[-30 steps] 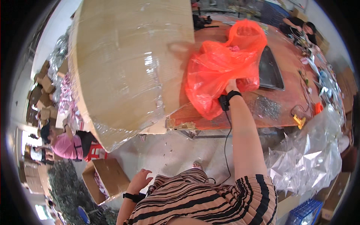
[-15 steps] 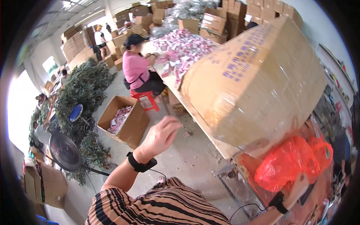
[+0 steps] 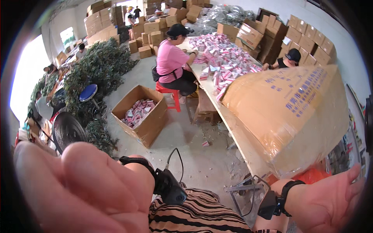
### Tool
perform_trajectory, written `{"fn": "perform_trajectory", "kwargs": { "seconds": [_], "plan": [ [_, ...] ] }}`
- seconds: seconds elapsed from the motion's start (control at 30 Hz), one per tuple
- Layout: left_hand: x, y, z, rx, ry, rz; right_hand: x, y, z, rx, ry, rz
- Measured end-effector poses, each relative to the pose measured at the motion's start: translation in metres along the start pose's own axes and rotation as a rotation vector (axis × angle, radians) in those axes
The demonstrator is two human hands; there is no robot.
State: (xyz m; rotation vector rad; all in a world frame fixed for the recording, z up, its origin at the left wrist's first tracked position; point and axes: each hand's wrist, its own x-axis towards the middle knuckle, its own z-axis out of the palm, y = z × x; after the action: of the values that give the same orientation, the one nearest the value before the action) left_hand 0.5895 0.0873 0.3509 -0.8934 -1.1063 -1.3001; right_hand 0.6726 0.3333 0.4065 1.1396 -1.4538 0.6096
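My left hand point(image 3: 77, 190) is raised close to the camera at the lower left, blurred, with loose fingers and nothing in it; a black wrist strap with a cable sits behind it. At the lower right, my right hand point(image 3: 326, 202) has its fingers spread and holds nothing. It is just below the lower corner of a big taped cardboard box point(image 3: 287, 112) that rests tilted on the long table point(image 3: 237, 132); whether they touch I cannot tell. A bit of an orange plastic bag point(image 3: 314, 175) shows under the box.
A person in pink point(image 3: 171, 62) sits on a red stool point(image 3: 171, 93) at the table, which is heaped with small pink packs point(image 3: 221, 58). An open carton point(image 3: 151, 124) stands on the floor. A fan point(image 3: 66, 132), green foliage point(image 3: 97, 66) and stacked cartons point(image 3: 272, 35) surround the floor.
The view has swung left from the orange bag and box toward the room. My left hand has risen close to the camera. My right hand is off the orange bag and spread.
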Motion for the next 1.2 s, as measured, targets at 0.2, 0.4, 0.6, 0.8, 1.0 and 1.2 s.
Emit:
{"fn": "perform_trajectory", "kwargs": {
  "seconds": [0.2, 0.4, 0.6, 0.8, 1.0, 1.2],
  "plan": [
    [0.024, -0.03, -0.064, 0.304, -0.117, -0.044, -0.01, 0.033, 0.068, 0.149, 0.059, 0.05],
    [0.042, -0.047, -0.096, 0.583, -0.266, -0.104, -0.03, 0.055, 0.116, 0.27, 0.133, 0.126],
    [0.059, -0.076, -0.104, 0.733, -0.408, -0.177, -0.018, 0.091, 0.181, 0.269, 0.164, 0.206],
    [0.053, -0.088, -0.149, 0.832, -0.529, -0.299, -0.014, 0.111, 0.234, 0.24, 0.125, 0.3],
    [-0.019, -0.173, -0.12, 0.337, -0.267, -0.265, -0.121, 0.161, 0.269, 0.56, 0.03, 0.714],
    [-0.088, -0.21, -0.113, 0.462, -0.401, -0.727, -0.197, 0.189, 0.295, 0.603, -0.191, 1.01]
  ]
}}
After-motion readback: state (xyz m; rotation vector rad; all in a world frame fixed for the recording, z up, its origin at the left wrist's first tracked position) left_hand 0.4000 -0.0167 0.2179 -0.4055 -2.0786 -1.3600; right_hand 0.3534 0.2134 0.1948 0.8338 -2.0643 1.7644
